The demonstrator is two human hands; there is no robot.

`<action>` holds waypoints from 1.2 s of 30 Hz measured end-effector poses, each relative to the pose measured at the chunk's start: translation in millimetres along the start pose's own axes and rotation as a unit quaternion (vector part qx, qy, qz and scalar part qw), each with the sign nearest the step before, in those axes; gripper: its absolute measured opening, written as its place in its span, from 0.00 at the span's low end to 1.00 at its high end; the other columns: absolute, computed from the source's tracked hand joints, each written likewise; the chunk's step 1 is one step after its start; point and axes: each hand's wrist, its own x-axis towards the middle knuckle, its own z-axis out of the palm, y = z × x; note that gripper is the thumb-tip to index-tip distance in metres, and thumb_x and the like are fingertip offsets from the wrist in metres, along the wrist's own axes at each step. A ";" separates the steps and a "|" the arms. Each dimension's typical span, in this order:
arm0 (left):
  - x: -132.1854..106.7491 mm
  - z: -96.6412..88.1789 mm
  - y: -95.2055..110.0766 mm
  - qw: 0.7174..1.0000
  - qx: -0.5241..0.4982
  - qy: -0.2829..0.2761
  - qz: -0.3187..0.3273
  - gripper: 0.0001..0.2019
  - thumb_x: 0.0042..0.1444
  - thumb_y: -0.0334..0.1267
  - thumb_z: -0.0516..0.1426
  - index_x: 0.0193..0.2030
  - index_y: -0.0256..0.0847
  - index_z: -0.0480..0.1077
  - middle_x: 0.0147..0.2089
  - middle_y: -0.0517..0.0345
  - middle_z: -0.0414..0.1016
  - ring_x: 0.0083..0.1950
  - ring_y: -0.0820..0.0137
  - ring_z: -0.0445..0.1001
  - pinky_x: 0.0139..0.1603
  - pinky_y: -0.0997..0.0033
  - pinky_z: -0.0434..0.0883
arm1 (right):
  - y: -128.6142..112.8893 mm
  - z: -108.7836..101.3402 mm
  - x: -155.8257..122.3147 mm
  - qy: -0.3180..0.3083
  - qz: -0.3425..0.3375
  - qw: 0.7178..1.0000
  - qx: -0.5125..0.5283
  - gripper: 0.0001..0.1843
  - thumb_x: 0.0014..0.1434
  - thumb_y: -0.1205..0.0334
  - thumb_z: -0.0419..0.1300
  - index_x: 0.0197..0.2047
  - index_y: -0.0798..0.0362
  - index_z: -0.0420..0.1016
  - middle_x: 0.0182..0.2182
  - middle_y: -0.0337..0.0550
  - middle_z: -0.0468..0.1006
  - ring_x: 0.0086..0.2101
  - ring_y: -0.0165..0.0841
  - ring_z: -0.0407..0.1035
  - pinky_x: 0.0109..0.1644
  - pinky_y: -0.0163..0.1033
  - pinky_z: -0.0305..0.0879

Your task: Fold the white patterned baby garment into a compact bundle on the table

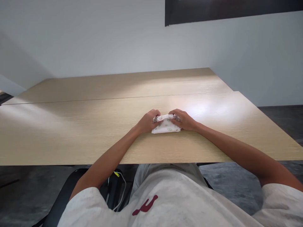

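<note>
Here, a small folded white cloth [165,126] on the table [71,126], between left hand [148,121] and right hand [184,120], both clamped on it

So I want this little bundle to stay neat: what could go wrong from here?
1. The cloth is gripped only at its two ends by the left hand and right hand; its middle may sag or unroll.
2. Its top edge looks bunched, so creases may set unevenly.
3. The table looks smooth, so the cloth might slide when pressed.
</note>
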 end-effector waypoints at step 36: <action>-22.0 -89.4 187.5 0.907 -0.405 0.109 -0.015 0.16 0.59 0.47 0.63 0.36 0.44 0.59 0.37 0.61 0.74 0.25 0.76 0.72 0.18 0.77 0.68 | -206.9 -93.4 -31.1 0.066 -0.209 0.976 -0.007 0.34 0.64 0.32 0.46 0.62 0.46 0.64 0.30 0.46 0.74 0.32 0.41 0.74 0.37 0.48 0.76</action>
